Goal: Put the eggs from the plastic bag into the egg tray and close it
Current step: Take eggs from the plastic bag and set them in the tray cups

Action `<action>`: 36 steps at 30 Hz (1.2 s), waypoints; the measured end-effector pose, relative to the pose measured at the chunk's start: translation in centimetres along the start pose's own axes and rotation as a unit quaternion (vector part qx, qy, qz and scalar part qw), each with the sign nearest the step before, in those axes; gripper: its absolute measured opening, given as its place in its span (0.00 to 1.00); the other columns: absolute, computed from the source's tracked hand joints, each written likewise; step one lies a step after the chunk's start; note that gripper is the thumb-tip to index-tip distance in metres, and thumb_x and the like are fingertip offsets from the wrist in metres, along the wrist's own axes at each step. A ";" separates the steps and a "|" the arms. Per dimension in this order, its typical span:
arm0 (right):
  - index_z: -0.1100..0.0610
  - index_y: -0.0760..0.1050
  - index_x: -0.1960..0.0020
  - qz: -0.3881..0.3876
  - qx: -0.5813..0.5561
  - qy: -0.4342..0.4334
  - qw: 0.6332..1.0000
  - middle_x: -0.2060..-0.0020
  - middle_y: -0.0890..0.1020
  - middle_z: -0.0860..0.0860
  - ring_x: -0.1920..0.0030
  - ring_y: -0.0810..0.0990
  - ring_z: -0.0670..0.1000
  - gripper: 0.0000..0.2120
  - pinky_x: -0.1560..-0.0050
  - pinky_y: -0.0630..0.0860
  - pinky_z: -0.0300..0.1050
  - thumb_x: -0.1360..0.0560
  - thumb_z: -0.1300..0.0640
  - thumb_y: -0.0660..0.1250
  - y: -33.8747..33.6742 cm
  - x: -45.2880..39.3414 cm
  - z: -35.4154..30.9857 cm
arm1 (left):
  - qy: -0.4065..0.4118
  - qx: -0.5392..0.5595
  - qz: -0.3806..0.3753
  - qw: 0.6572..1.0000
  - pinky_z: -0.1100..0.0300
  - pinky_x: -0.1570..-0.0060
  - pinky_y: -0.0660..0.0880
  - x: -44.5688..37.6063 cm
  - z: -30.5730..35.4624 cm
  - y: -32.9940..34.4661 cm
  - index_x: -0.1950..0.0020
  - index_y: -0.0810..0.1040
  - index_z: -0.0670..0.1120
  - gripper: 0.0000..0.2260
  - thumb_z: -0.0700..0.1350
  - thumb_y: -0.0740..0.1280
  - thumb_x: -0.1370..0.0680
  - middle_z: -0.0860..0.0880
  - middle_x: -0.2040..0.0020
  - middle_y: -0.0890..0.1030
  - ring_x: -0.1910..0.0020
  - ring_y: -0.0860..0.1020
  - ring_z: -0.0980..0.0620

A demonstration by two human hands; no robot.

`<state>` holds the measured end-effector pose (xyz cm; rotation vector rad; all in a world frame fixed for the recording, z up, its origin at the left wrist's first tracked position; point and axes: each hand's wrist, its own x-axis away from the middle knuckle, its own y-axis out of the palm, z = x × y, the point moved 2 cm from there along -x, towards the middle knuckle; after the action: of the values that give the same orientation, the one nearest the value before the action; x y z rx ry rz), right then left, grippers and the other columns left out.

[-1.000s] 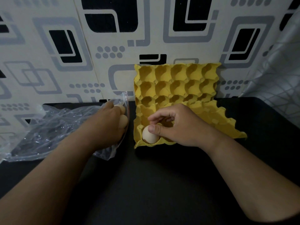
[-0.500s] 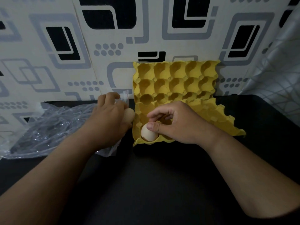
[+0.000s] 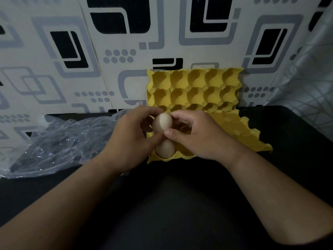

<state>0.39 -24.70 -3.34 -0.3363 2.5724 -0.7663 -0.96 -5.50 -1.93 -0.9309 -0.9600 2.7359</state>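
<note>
L hand (image 3: 132, 137) + R hand (image 3: 196, 136) both pinch one egg (image 3: 162, 122) w/ fingertips, thumbs meeting under it, above the tray's (image 3: 239, 130) front-left corner. Second egg (image 3: 165, 148) seated in the corner cup. Other cups look free, partly hidden. Lid (image 3: 194, 87) upright at wall. Bag (image 3: 59, 139) left, beside L wrist.

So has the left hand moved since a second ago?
Yes. The left hand has left the plastic bag and come right, carrying an egg over the yellow egg tray.
</note>
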 end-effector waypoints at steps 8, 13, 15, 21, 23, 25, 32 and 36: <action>0.54 0.83 0.35 0.060 -0.008 -0.014 0.998 0.47 0.88 0.47 0.44 0.85 0.44 0.16 0.41 0.81 0.52 0.22 0.55 0.75 0.1 0.0 -0.2 | -0.006 0.036 0.027 0.999 0.52 0.47 0.81 -0.1 -0.4 0.2 0.38 0.82 0.45 0.20 0.42 0.79 0.29 0.50 0.45 0.85 0.48 0.84 0.53; 0.55 0.83 0.35 0.064 0.012 -0.010 0.998 0.47 0.88 0.48 0.45 0.85 0.45 0.15 0.41 0.80 0.53 0.21 0.55 0.74 0.5 -0.2 -0.1 | -0.008 -0.001 0.043 0.999 0.53 0.53 0.78 -0.1 -0.8 0.3 0.37 0.83 0.48 0.21 0.43 0.79 0.29 0.52 0.49 0.85 0.54 0.82 0.52; 0.54 0.83 0.35 0.067 0.021 -0.005 0.998 0.46 0.88 0.49 0.44 0.84 0.46 0.15 0.41 0.80 0.53 0.21 0.55 0.74 0.6 -0.2 0.1 | -0.020 0.005 0.036 0.999 0.52 0.49 0.80 -0.2 -1.0 0.4 0.35 0.82 0.46 0.21 0.43 0.78 0.27 0.50 0.47 0.85 0.51 0.83 0.52; 0.54 0.81 0.31 0.056 0.037 0.018 0.998 0.41 0.87 0.49 0.40 0.84 0.46 0.19 0.38 0.80 0.52 0.22 0.55 0.74 0.9 -0.4 0.8 | -0.027 -0.013 0.019 0.999 0.53 0.48 0.79 -0.2 -1.3 0.9 0.37 0.83 0.46 0.18 0.47 0.76 0.25 0.51 0.49 0.85 0.52 0.82 0.54; 0.54 0.82 0.33 0.060 0.039 0.019 0.997 0.42 0.87 0.49 0.41 0.84 0.47 0.18 0.39 0.81 0.53 0.23 0.56 0.75 1.1 -0.4 0.9 | -0.036 -0.015 0.014 0.999 0.52 0.50 0.79 -0.2 -1.3 1.0 0.38 0.84 0.46 0.16 0.46 0.76 0.26 0.51 0.51 0.85 0.54 0.82 0.54; 0.54 0.83 0.35 0.067 0.041 0.020 0.997 0.44 0.88 0.49 0.44 0.85 0.47 0.17 0.40 0.81 0.54 0.24 0.57 0.76 1.2 -0.4 1.0 | -0.043 -0.004 -0.001 0.999 0.52 0.52 0.79 -0.2 -1.5 1.1 0.42 0.85 0.47 0.13 0.45 0.76 0.25 0.50 0.54 0.86 0.55 0.83 0.53; 0.55 0.84 0.38 0.081 0.017 0.052 0.995 0.52 0.88 0.48 0.52 0.87 0.45 0.19 0.44 0.83 0.48 0.28 0.61 0.80 1.1 -0.6 1.2 | -0.013 -0.022 -0.011 1.000 0.55 0.57 0.73 -0.1 -1.0 1.3 0.48 0.85 0.42 0.24 0.61 0.66 0.29 0.45 0.57 0.85 0.56 0.79 0.49; 0.58 0.85 0.41 0.091 -0.002 0.061 0.994 0.55 0.88 0.47 0.53 0.87 0.45 0.17 0.45 0.84 0.47 0.29 0.64 0.80 1.1 -0.7 1.3 | -0.022 -0.032 -0.017 0.999 0.56 0.57 0.73 -0.2 -1.3 1.5 0.48 0.85 0.44 0.16 0.55 0.72 0.26 0.48 0.58 0.85 0.58 0.80 0.51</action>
<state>1.48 -24.16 -4.77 -0.0558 2.6724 -0.7362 0.16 -6.02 -3.51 -0.8603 -1.0673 2.7226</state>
